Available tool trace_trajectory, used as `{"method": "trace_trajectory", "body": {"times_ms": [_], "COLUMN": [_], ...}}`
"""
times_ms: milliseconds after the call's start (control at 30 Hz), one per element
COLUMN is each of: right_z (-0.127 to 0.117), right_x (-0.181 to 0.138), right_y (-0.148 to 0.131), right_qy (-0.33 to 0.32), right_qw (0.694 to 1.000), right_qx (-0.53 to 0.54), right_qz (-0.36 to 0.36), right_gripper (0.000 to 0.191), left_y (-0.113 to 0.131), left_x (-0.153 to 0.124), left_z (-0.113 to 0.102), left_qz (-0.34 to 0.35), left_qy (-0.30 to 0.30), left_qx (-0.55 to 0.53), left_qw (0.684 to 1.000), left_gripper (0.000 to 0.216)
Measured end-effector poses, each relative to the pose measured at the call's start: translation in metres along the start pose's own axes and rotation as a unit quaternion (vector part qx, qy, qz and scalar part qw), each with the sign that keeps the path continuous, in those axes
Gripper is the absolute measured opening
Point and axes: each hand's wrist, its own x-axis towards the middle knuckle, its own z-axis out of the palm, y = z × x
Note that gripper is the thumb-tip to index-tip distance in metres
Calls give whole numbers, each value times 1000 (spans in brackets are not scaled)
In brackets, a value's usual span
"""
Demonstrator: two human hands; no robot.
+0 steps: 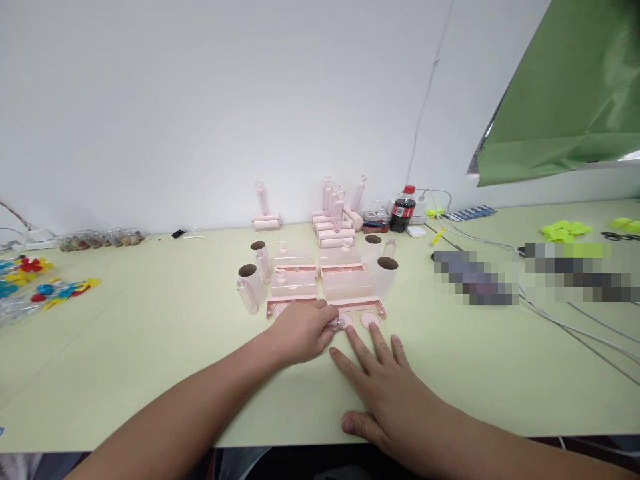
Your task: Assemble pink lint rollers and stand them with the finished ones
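Observation:
My left hand [299,333] is closed around a clear pinkish plastic piece [336,323], whose end shows past the fingers; the rest of it is hidden. Palm down, my right hand [383,377] has its fingers spread, with fingertips at a round pink disc [370,321] and by another pink disc [346,321]. Just beyond both hands lies a long pink plastic tray-like part [360,307]. Behind it are clear lint roller covers [347,283] and pink frames [295,269]. White adhesive rolls [386,277] and clear pink handles [247,297] stand on both sides.
Assembled pink lint rollers [336,227] stand along the wall, with a cola bottle [403,210] to their right. Cables [560,321] and blurred-out items lie on the right. Colourful bagged pieces [45,290] sit at the far left of the table [150,300].

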Motion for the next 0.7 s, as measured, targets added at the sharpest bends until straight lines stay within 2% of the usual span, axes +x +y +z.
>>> {"method": "trace_trajectory", "body": {"times_ms": [700], "right_z": [-4], "right_x": [9], "right_y": [-7], "right_qy": [-11], "right_qw": [1000], "right_qx": [12], "right_qz": [13], "right_gripper": [91], "left_y": [-3], "left_x": [-1], "left_z": [1], "left_qz": [19], "left_qy": [5], "left_qx": [5], "left_qw": [1000], "left_gripper": [9]}}
